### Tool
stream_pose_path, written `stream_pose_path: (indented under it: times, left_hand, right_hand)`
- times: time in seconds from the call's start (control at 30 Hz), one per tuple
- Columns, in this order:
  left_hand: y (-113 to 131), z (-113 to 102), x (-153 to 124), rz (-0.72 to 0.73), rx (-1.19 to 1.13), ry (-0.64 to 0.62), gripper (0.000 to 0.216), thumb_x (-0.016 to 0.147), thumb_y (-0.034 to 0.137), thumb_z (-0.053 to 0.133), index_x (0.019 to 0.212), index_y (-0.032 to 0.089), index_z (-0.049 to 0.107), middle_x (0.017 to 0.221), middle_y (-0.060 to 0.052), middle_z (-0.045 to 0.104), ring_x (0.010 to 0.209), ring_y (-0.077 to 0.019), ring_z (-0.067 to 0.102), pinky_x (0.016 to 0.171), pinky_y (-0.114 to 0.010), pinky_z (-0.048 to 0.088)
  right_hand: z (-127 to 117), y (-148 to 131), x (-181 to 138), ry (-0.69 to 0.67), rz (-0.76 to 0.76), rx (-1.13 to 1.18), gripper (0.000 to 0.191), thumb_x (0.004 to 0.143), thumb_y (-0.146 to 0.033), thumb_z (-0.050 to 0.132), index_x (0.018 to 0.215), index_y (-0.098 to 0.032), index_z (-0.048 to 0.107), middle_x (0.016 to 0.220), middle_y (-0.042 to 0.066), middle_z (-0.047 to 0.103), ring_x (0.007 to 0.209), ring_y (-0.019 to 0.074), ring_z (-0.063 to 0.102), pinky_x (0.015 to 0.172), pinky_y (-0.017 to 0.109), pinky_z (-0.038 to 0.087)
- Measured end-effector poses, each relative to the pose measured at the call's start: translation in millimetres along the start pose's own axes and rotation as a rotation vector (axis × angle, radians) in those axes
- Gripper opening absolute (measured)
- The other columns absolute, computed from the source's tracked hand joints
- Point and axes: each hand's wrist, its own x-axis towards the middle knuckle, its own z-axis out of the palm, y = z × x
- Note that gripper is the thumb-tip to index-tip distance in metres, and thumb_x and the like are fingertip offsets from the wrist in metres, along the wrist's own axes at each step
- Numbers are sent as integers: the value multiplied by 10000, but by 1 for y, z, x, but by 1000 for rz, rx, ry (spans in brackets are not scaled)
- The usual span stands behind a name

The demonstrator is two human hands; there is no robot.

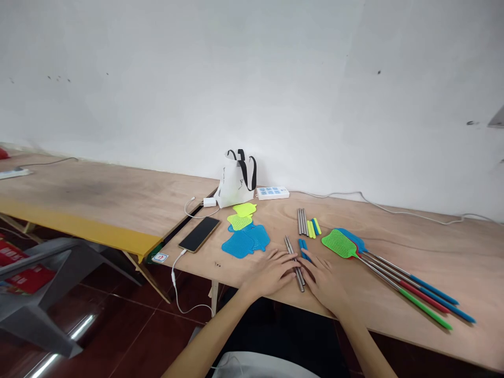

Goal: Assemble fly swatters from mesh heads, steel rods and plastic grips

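Observation:
Both my hands lie flat on the wooden table (433,252) near its front edge. My left hand (271,272) rests palm down, fingers spread, its fingertips touching a pair of thin metal rods (294,261). My right hand (326,283) lies flat on the other side of the rods, fingers stretched toward blue handle grips (303,245). Neither hand holds anything. Left of my hands sit loose fly-swatter heads, blue (246,241) and yellow-green (243,215). To the right lie assembled fly swatters (394,278) with green, red and blue handles.
More metal rods (302,221) and yellow and blue grips (313,228) lie further back. A phone (199,234) on a white cable, a white bag (236,181) and a power strip (272,192) stand near the wall. A second table (79,194) stretches left.

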Motion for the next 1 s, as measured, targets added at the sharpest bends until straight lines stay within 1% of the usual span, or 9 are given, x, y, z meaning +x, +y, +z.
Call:
stream_pose_path:
  times: [0.13,0.27,0.43,0.53,0.63,0.73,0.8,0.87,1.0]
  left_hand:
    - [0,3,0,-18,33,32,332,1024,399,533,1338,328,615,1542,-32,501,1423,-237,442,1182,-437,352]
    - [-1,7,0,-29,89,52,310,1021,433,534,1291,323,640,1512,-43,532,1410,-248,461,1190,-475,326]
    - [0,10,0,-39,97,107,275,1023,402,546,1264,312,643,1423,-31,607,1376,-227,505,1228,-492,246]
    - [-2,9,1,-79,97,154,231,1029,362,546,1223,293,651,1332,-26,650,1328,-212,539,1229,-481,241]
    - [-5,8,1,-131,97,176,192,1034,301,541,1177,287,668,1201,-12,683,1201,-196,608,1194,-452,306]
    - [-9,8,2,-174,93,180,173,1020,286,569,1143,285,690,1107,-6,690,1101,-195,631,1086,-408,418]
    - [-10,6,2,-201,89,175,169,1020,283,570,1133,277,696,1094,-11,687,1088,-201,629,1004,-381,459]
    - [-10,3,2,-230,87,167,171,1025,280,559,1128,265,695,1118,-20,682,1091,-205,627,962,-368,466]
    - [-14,-4,0,-275,81,159,190,1032,312,543,1133,273,699,1155,-22,675,1117,-213,617,970,-368,456]
  right_hand:
    - [3,0,0,21,18,11,349,1020,-311,426,1288,-280,647,1463,72,590,1291,247,591,1043,466,488]
    - [12,4,0,112,103,15,324,1006,-302,431,1181,-269,701,1389,73,649,1206,260,646,1008,469,509]
    - [20,23,-3,222,154,118,296,980,-283,443,1005,-272,738,1207,54,749,1073,254,712,955,460,548]
    - [19,37,-4,263,156,206,293,956,-266,446,956,-276,739,1120,52,774,1032,246,727,959,461,559]
    - [15,47,-4,273,168,258,275,932,-268,462,946,-278,737,1066,51,784,1003,252,732,938,468,571]
    - [12,52,-5,275,171,278,262,913,-271,473,945,-271,734,1031,53,787,973,259,733,911,475,579]
    - [11,52,-5,267,171,281,265,907,-273,471,959,-267,731,1018,52,787,963,256,732,895,464,584]
    - [11,50,-5,265,182,268,271,907,-280,468,993,-268,725,1030,50,784,977,255,727,891,454,583]
    - [9,43,-4,264,185,211,283,926,-281,450,1028,-266,713,1049,58,777,971,258,717,907,458,568]
